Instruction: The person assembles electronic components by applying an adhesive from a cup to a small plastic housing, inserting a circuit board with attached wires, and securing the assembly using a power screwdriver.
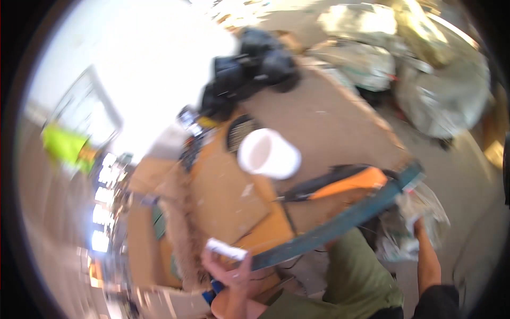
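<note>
My left hand [229, 272] is closed around a small white cylinder-shaped piece [227, 249] just off the near edge of the table, beside a cardboard box [146, 234]. What the piece is exactly, the blur hides. At the right, my right hand [419, 227] reaches down to a whitish see-through plastic bag [399, 239] beyond the table's corner; its fingers are smeared and partly hidden there. A white cup-like container [270, 154] lies tipped on the table, and an orange and black tool-like object [340, 183] lies nearer the front edge.
The brown table [324, 117] has a blue-green front rail [334, 226]. Cardboard sheets [228, 196] cover its left part. Several black bundles [255, 66] sit at the far end. Large whitish sacks [443, 95] stand on the floor at the right.
</note>
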### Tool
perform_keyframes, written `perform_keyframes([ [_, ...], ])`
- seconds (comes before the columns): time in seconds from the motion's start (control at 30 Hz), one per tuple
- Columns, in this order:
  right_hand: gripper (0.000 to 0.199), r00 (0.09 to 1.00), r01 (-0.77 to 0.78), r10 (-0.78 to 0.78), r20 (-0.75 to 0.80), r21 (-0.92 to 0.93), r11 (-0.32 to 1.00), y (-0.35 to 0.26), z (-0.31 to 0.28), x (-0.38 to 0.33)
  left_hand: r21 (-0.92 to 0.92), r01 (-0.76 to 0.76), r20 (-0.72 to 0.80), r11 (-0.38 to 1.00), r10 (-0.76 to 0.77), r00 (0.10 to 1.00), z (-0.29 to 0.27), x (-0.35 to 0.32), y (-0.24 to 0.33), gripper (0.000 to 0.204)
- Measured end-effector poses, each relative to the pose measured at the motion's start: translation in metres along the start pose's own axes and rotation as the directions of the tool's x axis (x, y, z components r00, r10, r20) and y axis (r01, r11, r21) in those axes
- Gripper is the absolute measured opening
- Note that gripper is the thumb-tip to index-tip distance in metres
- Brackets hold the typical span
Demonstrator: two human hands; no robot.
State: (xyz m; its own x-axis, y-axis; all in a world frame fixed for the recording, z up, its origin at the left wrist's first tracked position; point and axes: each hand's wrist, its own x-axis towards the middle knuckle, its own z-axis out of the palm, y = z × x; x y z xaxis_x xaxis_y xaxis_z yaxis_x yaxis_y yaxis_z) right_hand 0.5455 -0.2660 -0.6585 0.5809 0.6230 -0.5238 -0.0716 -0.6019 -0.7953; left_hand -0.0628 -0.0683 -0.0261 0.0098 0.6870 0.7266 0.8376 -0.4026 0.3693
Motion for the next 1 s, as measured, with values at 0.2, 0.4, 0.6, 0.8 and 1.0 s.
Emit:
perform_keyframes([
  [0.2, 0.042, 0.998, -0.046, 0.062, 0.002, -0.641, 0.766, -0.107, 0.063, -0.030, -0.204, 0.244, -0.204, 0.948, -0.285, 0.937, -0.006, -0.045, 0.026, 0.093],
  [0.4, 0.043, 0.998, -0.055, 0.066, -0.009, -0.669, 0.741, -0.130, 0.087, -0.016, -0.049, 0.227, -0.221, 0.973, -0.232, 0.947, 0.005, -0.046, 0.022, 0.097],
  [0.6, 0.043, 0.996, -0.056, 0.084, 0.006, -0.705, 0.707, -0.134, 0.103, -0.005, 0.074, 0.130, -0.153, 0.989, -0.118, 0.981, 0.008, -0.045, 0.029, 0.101],
  [0.8, 0.044, 0.995, -0.053, 0.096, 0.017, -0.732, 0.679, -0.134, 0.116, -0.005, 0.116, 0.079, -0.140, 0.990, -0.063, 0.988, 0.011, -0.044, 0.032, 0.107],
  [1.0, 0.045, 0.995, -0.053, 0.102, 0.021, -0.747, 0.663, -0.139, 0.120, -0.008, 0.075, 0.168, -0.201, 0.983, -0.150, 0.968, 0.014, -0.048, 0.034, 0.105],
])
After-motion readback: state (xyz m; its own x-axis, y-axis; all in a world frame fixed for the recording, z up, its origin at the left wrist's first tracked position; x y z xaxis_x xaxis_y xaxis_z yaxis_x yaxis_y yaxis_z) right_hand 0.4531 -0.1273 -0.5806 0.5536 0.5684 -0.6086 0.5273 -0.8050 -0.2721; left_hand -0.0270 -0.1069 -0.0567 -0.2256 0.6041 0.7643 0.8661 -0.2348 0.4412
